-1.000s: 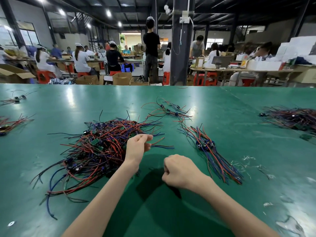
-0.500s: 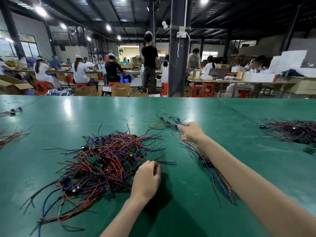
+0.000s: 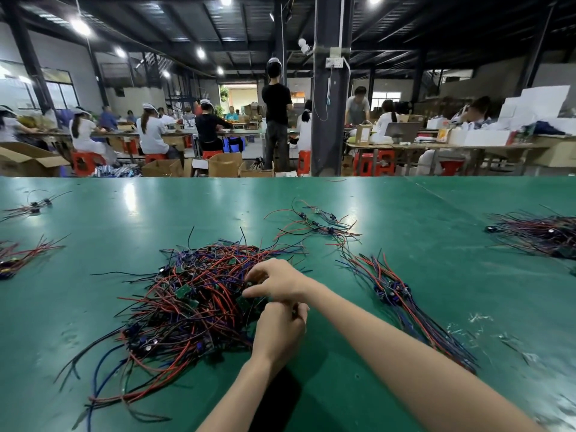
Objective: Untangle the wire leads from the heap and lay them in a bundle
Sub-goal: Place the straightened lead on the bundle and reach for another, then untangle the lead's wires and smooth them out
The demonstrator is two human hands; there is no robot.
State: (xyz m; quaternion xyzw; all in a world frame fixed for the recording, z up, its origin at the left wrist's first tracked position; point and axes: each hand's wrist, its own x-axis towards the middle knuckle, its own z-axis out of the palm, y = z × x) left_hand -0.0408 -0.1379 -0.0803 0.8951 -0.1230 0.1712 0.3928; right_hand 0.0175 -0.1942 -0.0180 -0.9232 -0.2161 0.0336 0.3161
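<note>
Two hands at tangled red-and-blue heap (image 3: pixel 193 294), left hand (image 3: pixel 279 333) grip curled round thin wire leads (image 3: pixel 294 310), right hand (image 3: pixel 276 282) grip unclear

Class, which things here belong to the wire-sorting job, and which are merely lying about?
Job: tangled red, blue and black wire heap; straightened wire bundle; left hand; right hand.
Lying about: dark wire pile far right; red wire strands far left; pale scraps.

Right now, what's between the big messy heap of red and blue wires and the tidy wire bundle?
Only the person's right forearm, crossing over bare green table, as the head view shows.
</note>
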